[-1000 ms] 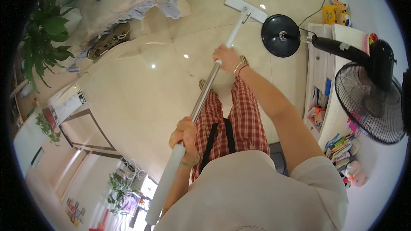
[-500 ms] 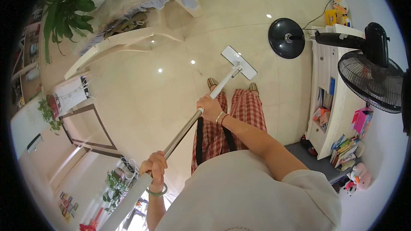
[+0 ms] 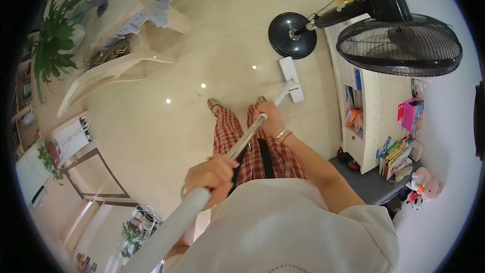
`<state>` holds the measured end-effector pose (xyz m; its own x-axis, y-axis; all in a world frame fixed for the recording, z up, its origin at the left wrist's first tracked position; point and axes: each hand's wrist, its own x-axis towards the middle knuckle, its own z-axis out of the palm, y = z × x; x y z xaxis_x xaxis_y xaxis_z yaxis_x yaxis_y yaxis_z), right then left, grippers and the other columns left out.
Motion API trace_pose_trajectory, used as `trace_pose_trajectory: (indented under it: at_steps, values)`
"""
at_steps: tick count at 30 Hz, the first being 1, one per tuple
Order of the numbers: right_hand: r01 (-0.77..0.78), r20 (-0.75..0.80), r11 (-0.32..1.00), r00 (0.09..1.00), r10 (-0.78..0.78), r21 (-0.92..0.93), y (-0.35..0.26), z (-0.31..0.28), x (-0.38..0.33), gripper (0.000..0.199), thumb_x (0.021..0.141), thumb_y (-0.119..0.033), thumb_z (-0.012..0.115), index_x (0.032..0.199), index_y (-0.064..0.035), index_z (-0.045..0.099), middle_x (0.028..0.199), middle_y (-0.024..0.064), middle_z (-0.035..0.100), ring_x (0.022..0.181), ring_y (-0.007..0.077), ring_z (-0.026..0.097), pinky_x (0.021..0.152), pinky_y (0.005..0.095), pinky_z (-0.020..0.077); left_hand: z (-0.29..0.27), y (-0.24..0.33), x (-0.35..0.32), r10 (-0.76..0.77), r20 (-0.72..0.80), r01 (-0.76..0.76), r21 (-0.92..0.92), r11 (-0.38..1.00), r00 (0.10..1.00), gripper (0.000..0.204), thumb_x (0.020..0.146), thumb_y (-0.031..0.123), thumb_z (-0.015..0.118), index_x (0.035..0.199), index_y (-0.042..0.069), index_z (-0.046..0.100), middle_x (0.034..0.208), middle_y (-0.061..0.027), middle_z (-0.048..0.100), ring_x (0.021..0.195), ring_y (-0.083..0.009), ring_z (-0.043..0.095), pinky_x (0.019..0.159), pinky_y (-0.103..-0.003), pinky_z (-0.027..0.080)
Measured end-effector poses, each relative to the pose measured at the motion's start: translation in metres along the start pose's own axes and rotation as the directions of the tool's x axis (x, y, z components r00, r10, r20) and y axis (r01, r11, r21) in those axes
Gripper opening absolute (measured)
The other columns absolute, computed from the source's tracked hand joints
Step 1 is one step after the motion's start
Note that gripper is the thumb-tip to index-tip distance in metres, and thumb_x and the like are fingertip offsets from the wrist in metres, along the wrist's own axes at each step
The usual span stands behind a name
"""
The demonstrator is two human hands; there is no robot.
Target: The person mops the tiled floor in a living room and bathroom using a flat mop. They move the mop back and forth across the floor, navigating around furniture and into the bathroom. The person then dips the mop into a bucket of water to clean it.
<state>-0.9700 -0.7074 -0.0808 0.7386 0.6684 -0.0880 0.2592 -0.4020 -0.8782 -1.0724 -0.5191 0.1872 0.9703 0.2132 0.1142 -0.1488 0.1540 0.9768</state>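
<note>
A flat mop with a white and metal pole [image 3: 244, 142] runs slantwise across my front. Its white rectangular head [image 3: 292, 79] lies on the tiled floor, right of my feet and close to the fan's base. My left hand [image 3: 210, 173] is closed around the upper pole, just below its thick white grip end, near my waist. Lower down, my right hand [image 3: 271, 117] wraps the pole where metal meets white. A bracelet and a red string circle my right wrist.
A black standing fan [image 3: 399, 44] with a round base [image 3: 292, 35] stands ahead on the right, beside a white cabinet [image 3: 371, 121]. Books [image 3: 396, 157] and plush toys [image 3: 424, 184] sit on a grey bench. At left are a wooden bench [image 3: 116, 68], a cloth-covered table and a leafy plant [image 3: 54, 45].
The mop head has swung right across the floor toward the fan base. My left hand has come in closer to my body, and the view has shifted right.
</note>
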Motion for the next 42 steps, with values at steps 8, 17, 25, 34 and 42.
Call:
trace_pose_trajectory:
  at_steps: [8,17,25,34,42]
  values:
    - [0.030,-0.215,0.996,0.975,-0.049,-0.089,0.107,-0.127,0.008,0.014,0.068,0.001,0.065,0.068,-0.0089,0.056,0.070,0.0085,0.056,0.078,0.0325,0.054,0.075,0.0387,0.0424,0.103,-0.103,0.064,0.094,0.207,-0.103,0.034,0.994,0.974,0.024,0.079,-0.009,0.060,0.072,0.008,0.045,0.066,-0.0028,0.050,0.061,-0.0202,0.051,0.080,-0.043,0.052]
    - [-0.120,-0.158,0.977,0.983,0.093,-0.175,0.174,-0.150,0.039,0.017,0.070,0.008,0.062,0.075,-0.0069,0.055,0.079,0.0062,0.057,0.088,0.0291,0.053,0.080,0.0363,0.0436,0.122,-0.169,0.089,0.106,0.129,-0.090,-0.118,0.989,0.986,0.026,0.078,-0.013,0.056,0.067,0.006,0.042,0.068,-0.0036,0.051,0.061,-0.0173,0.048,0.068,-0.034,0.046]
    - [-0.079,-0.204,0.982,0.978,0.043,-0.173,0.128,-0.070,-0.008,0.016,0.068,0.005,0.063,0.070,-0.0099,0.057,0.075,0.0065,0.058,0.082,0.0300,0.055,0.071,0.0383,0.0473,0.066,-0.127,0.032,-0.019,0.132,0.025,-0.042,0.999,0.991,0.026,0.081,-0.011,0.054,0.066,0.005,0.042,0.064,-0.0066,0.052,0.062,-0.0200,0.052,0.077,-0.041,0.047]
    - [-0.085,-0.254,0.992,0.965,0.060,-0.089,0.029,0.091,0.003,0.015,0.065,-0.003,0.069,0.068,-0.0130,0.058,0.074,0.0043,0.059,0.082,0.0298,0.055,0.068,0.0400,0.0466,-0.061,-0.044,-0.032,-0.092,0.010,0.092,-0.010,0.996,0.996,0.026,0.082,-0.013,0.052,0.068,0.004,0.039,0.063,-0.0070,0.049,0.058,-0.0210,0.045,0.076,-0.042,0.046]
    - [-0.008,0.048,1.000,0.999,0.009,-0.021,-0.062,0.206,0.032,0.014,0.067,-0.006,0.068,0.073,-0.0170,0.061,0.081,-0.0003,0.060,0.091,0.0279,0.054,0.069,0.0437,0.0453,-0.149,0.021,-0.114,-0.083,-0.229,0.119,0.147,0.982,0.970,0.025,0.090,-0.003,0.049,0.070,0.007,0.039,0.062,-0.0051,0.048,0.059,-0.0175,0.044,0.072,-0.042,0.044]
